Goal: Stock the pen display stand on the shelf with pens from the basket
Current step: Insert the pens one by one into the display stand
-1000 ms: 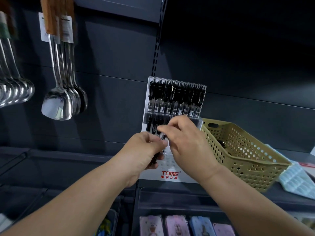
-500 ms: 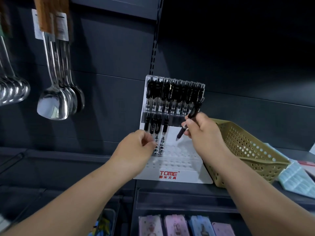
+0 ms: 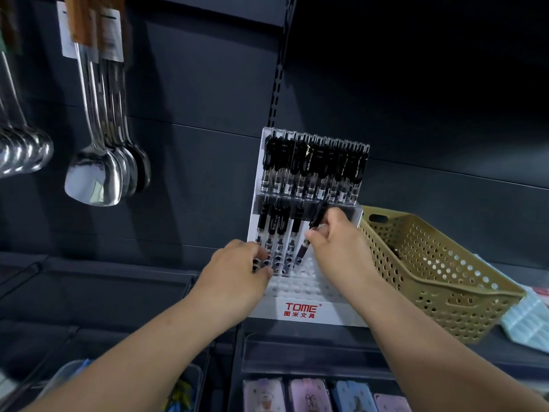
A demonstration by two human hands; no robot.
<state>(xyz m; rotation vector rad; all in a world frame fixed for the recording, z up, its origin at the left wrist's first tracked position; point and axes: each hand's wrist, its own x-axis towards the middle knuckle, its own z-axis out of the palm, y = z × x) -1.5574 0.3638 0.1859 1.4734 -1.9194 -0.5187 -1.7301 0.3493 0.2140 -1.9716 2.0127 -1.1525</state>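
Observation:
A white pen display stand [image 3: 300, 310] marked TOME stands on the dark shelf. Its top row is full of black pens [image 3: 315, 165], and the second row holds several pens [image 3: 277, 233] at its left. My right hand [image 3: 335, 248] grips one black pen [image 3: 303, 249], tilted, its tip down at a hole just right of those pens. My left hand [image 3: 237, 275] is closed on a few more pens [image 3: 258, 263] against the stand's left front. A tan perforated basket [image 3: 439, 281] sits to the right of the stand; its contents are mostly hidden.
Steel spoons [image 3: 101, 171] hang on hooks at the upper left. A pale blue tray [image 3: 528, 319] lies right of the basket. Below the shelf edge sit pastel cases [image 3: 320, 395] in a clear bin. The shelf's back wall is dark.
My right hand drew a pen out of my left hand, lifted it to the right, and has now lowered it tip-first to the second row. The left hand stayed low by the stand.

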